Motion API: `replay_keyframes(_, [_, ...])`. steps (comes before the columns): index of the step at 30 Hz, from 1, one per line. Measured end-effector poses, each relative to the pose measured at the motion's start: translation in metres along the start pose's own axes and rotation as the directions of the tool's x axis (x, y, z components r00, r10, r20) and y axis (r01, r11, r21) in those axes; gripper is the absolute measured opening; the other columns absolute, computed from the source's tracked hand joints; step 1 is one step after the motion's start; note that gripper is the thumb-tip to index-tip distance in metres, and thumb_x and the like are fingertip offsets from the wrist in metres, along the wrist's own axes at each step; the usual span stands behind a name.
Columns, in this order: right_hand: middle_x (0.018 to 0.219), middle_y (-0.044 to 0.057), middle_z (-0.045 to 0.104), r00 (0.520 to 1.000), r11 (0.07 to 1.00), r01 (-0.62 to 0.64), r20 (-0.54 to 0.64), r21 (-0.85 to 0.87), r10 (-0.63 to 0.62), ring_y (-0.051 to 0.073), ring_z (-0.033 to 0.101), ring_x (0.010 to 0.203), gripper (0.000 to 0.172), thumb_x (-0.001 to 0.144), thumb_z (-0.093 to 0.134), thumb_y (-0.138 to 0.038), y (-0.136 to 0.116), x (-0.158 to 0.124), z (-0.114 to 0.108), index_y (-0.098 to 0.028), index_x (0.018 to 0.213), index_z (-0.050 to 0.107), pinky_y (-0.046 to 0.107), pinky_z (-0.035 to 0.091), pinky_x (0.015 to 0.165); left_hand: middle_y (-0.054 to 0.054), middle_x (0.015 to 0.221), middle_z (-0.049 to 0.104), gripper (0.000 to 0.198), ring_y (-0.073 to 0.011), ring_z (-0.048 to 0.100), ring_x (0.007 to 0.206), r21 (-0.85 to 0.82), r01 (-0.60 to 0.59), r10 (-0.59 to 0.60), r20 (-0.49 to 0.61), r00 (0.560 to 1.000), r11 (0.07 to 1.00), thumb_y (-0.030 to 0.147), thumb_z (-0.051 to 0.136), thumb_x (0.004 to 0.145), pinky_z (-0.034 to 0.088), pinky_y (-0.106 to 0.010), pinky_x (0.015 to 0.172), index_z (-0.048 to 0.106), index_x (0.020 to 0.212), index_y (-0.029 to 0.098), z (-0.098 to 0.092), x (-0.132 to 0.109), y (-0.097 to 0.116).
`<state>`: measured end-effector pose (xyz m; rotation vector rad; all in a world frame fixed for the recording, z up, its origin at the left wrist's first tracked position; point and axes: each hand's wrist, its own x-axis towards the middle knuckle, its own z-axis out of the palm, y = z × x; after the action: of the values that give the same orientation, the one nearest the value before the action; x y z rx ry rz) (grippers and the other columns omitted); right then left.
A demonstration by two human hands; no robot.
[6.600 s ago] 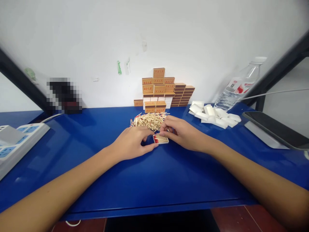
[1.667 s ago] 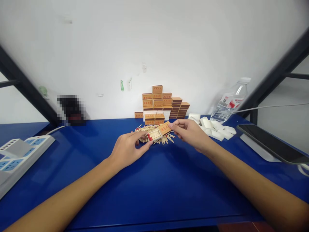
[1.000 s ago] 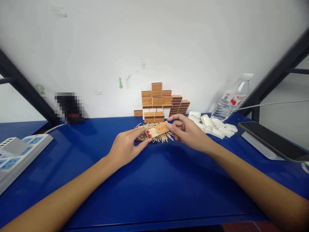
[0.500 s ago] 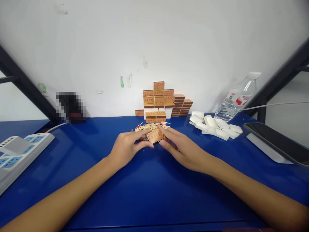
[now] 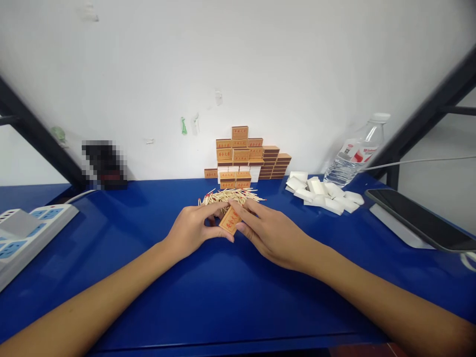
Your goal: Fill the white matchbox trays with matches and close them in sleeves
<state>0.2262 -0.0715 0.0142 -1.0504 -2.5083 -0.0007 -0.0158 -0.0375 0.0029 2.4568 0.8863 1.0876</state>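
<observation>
A small orange matchbox (image 5: 229,221) with red lettering is tilted between my two hands. My left hand (image 5: 191,229) grips it from the left, thumb along the lower edge and forefinger at the top. From the right, my right hand (image 5: 273,233) pinches it between thumb and fingers. Just beyond them lies a heap of loose wooden matches (image 5: 241,196) with red heads, partly hidden by my fingers. Behind the heap, more matchboxes (image 5: 240,153) are stacked against the wall.
White empty-looking trays (image 5: 320,191) lie piled right of the stack. A plastic water bottle (image 5: 353,153) leans by the wall. A phone (image 5: 424,215) rests at the right, a power strip (image 5: 37,233) at the left. The table (image 5: 223,297) is blue.
The matchbox has turned to a steeper slant and come slightly nearer and to the left. Both hands have stayed on it. The whole view has shifted a little.
</observation>
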Motion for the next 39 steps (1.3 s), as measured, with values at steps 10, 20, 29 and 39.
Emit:
replay_keyframes(10, [0.134, 0.020, 0.066, 0.990, 0.991, -0.061, -0.117, 0.122, 0.075, 0.031, 0.067, 0.119, 0.053, 0.111, 0.041, -0.038, 0.008, 0.002, -0.003, -0.014, 0.158, 0.041, 0.052, 0.059, 0.098, -0.009, 0.100, 0.077, 0.050, -0.0169, 0.070, 0.074, -0.427, 0.386, -0.396, 0.068, 0.916, 0.818, 0.039, 0.081, 0.084, 0.060, -0.025, 0.053, 0.071, 0.128, 0.017, -0.004, 0.012, 0.016])
replay_keyframes(20, [0.121, 0.017, 0.069, 0.980, 0.995, -0.047, -0.189, 0.088, 0.063, 0.026, 0.070, 0.100, 0.043, 0.108, 0.045, -0.030, 0.029, 0.005, -0.004, -0.016, 0.148, 0.052, 0.043, 0.060, 0.084, -0.013, 0.116, 0.075, 0.046, -0.0215, 0.077, 0.079, -0.125, 0.520, -0.533, -0.268, 0.802, 0.845, 0.042, 0.077, 0.083, 0.065, -0.034, 0.069, 0.074, 0.119, 0.014, -0.074, 0.052, -0.083])
replay_keyframes(29, [0.106, 0.013, 0.070, 0.983, 0.997, -0.077, -0.166, 0.016, 0.079, 0.024, 0.069, 0.095, 0.028, 0.107, 0.049, -0.028, 0.041, 0.006, 0.000, -0.014, 0.124, 0.067, 0.038, 0.055, 0.081, -0.009, 0.097, 0.080, 0.025, -0.0234, 0.076, 0.088, 0.171, 0.575, -0.503, -0.331, 0.798, 0.800, 0.032, 0.078, 0.080, 0.061, -0.035, 0.085, 0.077, 0.101, 0.018, -0.052, 0.066, -0.133])
replay_keyframes(39, [0.099, 0.009, 0.070, 0.976, 0.984, -0.176, -0.137, -0.015, 0.172, 0.020, 0.066, 0.088, 0.022, 0.105, 0.052, -0.024, 0.055, 0.009, -0.006, -0.017, 0.104, 0.072, 0.033, 0.048, 0.076, -0.006, 0.091, 0.081, 0.020, -0.0271, 0.076, 0.093, 0.380, 0.602, -0.461, -0.402, 0.791, 0.702, 0.035, 0.077, 0.083, 0.053, -0.037, 0.083, 0.075, 0.098, 0.022, -0.046, 0.078, -0.116])
